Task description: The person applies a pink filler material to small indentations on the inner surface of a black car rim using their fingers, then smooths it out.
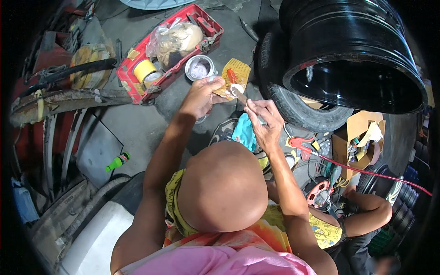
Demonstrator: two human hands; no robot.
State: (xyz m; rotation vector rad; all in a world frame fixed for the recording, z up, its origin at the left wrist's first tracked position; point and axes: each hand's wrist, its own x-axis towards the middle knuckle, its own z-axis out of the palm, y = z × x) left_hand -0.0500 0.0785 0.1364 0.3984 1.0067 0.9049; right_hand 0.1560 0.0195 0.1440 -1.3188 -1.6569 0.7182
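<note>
Yellow card [244,69] and spreader [240,96] meet over the grey floor [144,123]

Head view: the left hand's [200,97] grip is clamped on the card's near-left edge, probably to leave its face clear for the white paste [236,88] and orange-red smear [231,75]. The right hand's [266,122] grip is closed around the spreader, its blade at the paste; fingers placed low would likely give steadier control. Card and spreader are held up in front of the person. The open can [189,68] stands just beyond the left hand, beside the red toolbox [137,96], seemingly for easy reach.
</note>
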